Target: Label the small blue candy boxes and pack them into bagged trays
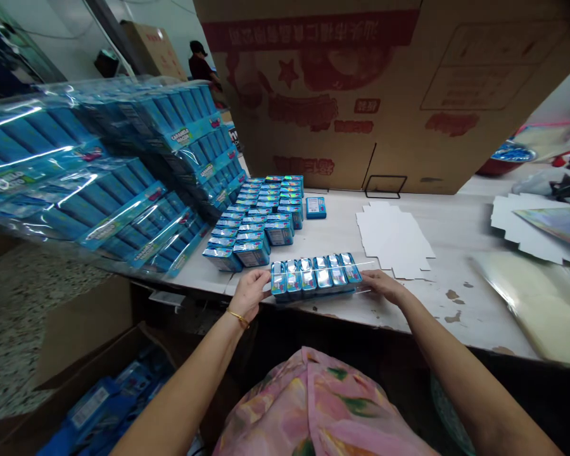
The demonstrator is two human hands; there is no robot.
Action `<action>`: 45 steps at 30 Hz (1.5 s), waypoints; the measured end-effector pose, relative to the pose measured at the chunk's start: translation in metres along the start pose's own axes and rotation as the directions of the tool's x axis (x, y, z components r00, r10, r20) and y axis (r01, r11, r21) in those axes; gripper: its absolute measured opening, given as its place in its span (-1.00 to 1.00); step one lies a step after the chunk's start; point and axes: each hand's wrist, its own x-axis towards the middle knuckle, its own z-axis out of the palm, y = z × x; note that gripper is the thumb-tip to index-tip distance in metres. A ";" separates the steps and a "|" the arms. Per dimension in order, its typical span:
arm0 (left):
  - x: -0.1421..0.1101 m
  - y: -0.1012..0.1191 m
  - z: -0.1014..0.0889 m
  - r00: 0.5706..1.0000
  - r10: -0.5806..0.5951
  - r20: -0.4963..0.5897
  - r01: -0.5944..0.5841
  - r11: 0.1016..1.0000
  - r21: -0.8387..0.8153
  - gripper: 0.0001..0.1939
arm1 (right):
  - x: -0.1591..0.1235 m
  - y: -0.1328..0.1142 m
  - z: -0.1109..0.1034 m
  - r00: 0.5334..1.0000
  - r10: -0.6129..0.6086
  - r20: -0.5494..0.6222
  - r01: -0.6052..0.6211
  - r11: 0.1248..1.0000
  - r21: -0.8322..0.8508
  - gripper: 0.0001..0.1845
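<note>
Near the table's front edge lies a row of small blue tins (308,276), standing side by side inside a clear plastic bag. My left hand (249,292) is closed on the left end of this pack, thumb on top. At the opposite end, my right hand (382,285) pinches the loose clear plastic that sticks out past the last tin. Just behind the pack stand several stacks of similar blue tins (251,248) in rows. One blue tin (315,208) lies apart to their right.
Wrapped blue display packs (118,190) are piled high at left. A large cardboard carton (342,95) stands behind the table. Flat white card blanks (394,237) and clear plastic bags (527,297) lie at right. An open box of blue packs (104,399) sits below left. A person (202,63) is far back.
</note>
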 end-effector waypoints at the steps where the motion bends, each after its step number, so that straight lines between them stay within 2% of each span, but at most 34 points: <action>1: 0.000 0.002 0.000 1.000 0.005 0.000 -0.005 1.000 0.003 -0.59 | 0.000 0.000 0.000 1.000 0.009 -0.008 -0.009 1.000 0.009 -0.53; 6: 0.005 0.004 -0.001 1.000 0.018 -0.009 -0.017 1.000 0.022 -0.58 | -0.003 -0.001 -0.002 0.999 0.018 -0.052 -0.015 0.998 0.061 -0.56; 9: 0.007 0.001 -0.002 0.998 0.030 -0.047 -0.029 0.999 0.023 -0.59 | -0.006 -0.003 -0.003 0.999 -0.012 -0.051 0.013 0.999 0.035 -0.56; 13: 0.009 -0.001 -0.002 0.997 0.025 -0.066 -0.026 1.000 -0.014 -0.61 | -0.011 -0.005 -0.003 0.998 -0.045 -0.047 0.045 0.999 -0.007 -0.55; 18: 0.013 -0.003 -0.004 0.999 -0.011 -0.048 0.007 0.997 -0.083 -0.64 | -0.012 -0.003 0.001 0.995 -0.064 -0.072 0.067 0.997 0.041 -0.53; 24: 0.023 -0.004 -0.005 0.998 -0.060 0.009 0.060 0.986 -0.158 -0.78 | -0.016 0.002 -0.002 0.988 -0.066 -0.140 0.079 0.993 0.093 -0.56; 29: 0.028 -0.004 -0.005 0.985 -0.141 0.096 0.156 0.974 -0.166 -0.92 | -0.021 0.013 -0.005 0.986 -0.013 -0.168 0.059 0.961 0.270 -0.56; 32: 0.028 -0.003 -0.007 0.980 -0.154 0.128 0.176 0.967 -0.185 -0.90 | -0.020 0.018 -0.003 0.986 0.016 -0.168 0.042 0.941 0.337 -0.59; 35: 0.025 0.002 -0.008 0.975 -0.164 0.149 0.187 0.969 -0.160 -0.90 | -0.020 0.015 -0.003 0.981 0.013 -0.193 0.052 0.943 0.329 -0.59; 37: 0.022 0.006 -0.009 0.979 -0.150 0.140 0.167 0.979 -0.118 -0.93 | -0.020 0.007 -0.004 0.962 -0.008 -0.273 0.093 0.950 0.298 -0.53; 40: 0.016 0.010 -0.010 0.978 -0.166 0.129 0.181 0.977 -0.116 -0.82 | -0.020 -0.010 -0.006 0.908 -0.081 -0.411 0.185 0.958 0.219 -0.50; 43: 0.012 0.008 -0.012 0.961 -0.232 0.151 0.253 0.957 -0.141 -0.70 | -0.020 -0.024 -0.002 0.881 -0.121 -0.458 0.204 0.970 0.135 -0.60; 45: 0.011 0.005 -0.013 0.958 -0.230 0.170 0.254 0.957 -0.142 -0.68 | -0.020 -0.029 0.002 0.869 -0.132 -0.477 0.209 0.972 0.111 -0.66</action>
